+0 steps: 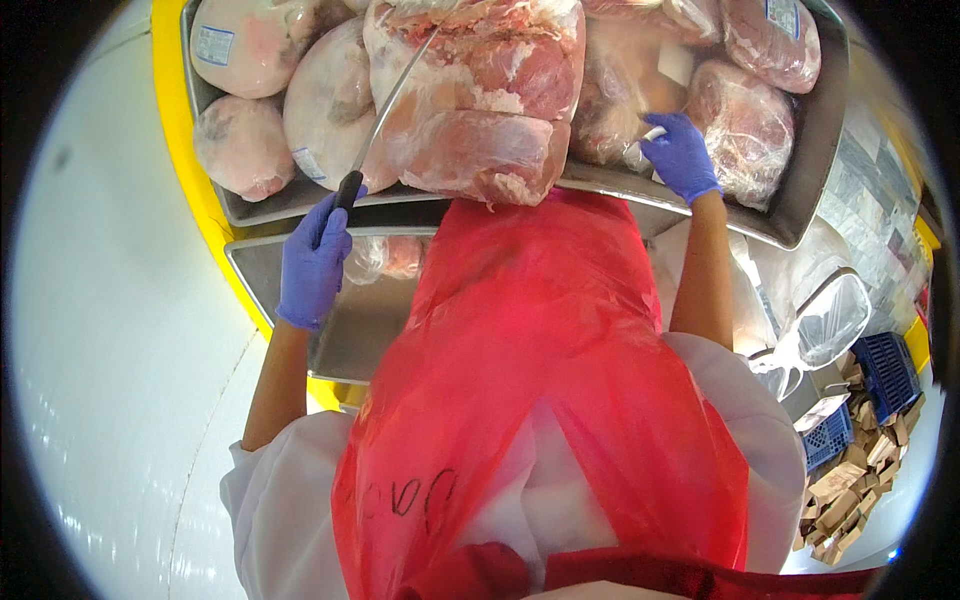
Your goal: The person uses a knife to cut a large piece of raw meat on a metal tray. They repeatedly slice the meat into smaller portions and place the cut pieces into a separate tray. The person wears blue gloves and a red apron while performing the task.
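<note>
My left hand (315,265), in a blue-purple glove, is closed around the black handle of a long, thin-bladed knife (385,110). The blade slants up and right across a large cut of raw meat (490,110), which shows pink flesh and pale fat. My gloved right hand (683,160) is at the right, fingers closed on a small white object (651,134) whose kind I cannot make out. Just under and beyond it lie wrapped pieces of meat (610,105), partly blurred. All the meat rests in a wide metal tray (815,190).
More clear-wrapped meat, such as the pale round piece (240,148), crowds the tray's left side. Below sits a second metal tray (365,325). A yellow frame (180,130) borders the left. To the right are a clear plastic bag (835,315), blue crates (885,375) and cardboard pieces (850,490).
</note>
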### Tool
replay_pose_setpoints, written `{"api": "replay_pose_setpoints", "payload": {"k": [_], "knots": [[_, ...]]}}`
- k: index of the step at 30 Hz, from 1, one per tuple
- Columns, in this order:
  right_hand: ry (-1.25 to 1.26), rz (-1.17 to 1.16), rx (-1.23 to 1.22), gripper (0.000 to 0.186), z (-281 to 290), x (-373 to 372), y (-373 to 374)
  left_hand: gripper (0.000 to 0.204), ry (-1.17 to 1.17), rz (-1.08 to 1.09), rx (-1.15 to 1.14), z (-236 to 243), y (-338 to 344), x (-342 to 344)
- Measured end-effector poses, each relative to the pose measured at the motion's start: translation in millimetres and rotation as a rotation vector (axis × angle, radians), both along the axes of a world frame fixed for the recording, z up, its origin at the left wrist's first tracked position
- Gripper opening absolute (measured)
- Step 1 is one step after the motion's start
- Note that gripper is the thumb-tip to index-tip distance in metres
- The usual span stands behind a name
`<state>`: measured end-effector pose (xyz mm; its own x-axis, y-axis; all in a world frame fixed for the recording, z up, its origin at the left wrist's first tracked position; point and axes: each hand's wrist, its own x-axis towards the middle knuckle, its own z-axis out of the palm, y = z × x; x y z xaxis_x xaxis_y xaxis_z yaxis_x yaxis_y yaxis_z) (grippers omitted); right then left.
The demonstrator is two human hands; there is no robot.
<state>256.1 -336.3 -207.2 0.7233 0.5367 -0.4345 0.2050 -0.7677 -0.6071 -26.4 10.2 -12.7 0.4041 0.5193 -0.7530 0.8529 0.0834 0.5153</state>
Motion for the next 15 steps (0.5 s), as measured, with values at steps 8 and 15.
{"api": "replay_pose_setpoints", "payload": {"k": [8,15], "knots": [[-0.347,0.008,0.606,0.046,96.3,17.4,163.1,0.036,-0.031,0.07,0.106,-4.1,-9.2,-15.9],[-0.35,0.257,0.69,0.027,35.8,44.0,205.2,0.036,-0.108,0.191,0.079,-8.6,-8.1,-19.8]]}}
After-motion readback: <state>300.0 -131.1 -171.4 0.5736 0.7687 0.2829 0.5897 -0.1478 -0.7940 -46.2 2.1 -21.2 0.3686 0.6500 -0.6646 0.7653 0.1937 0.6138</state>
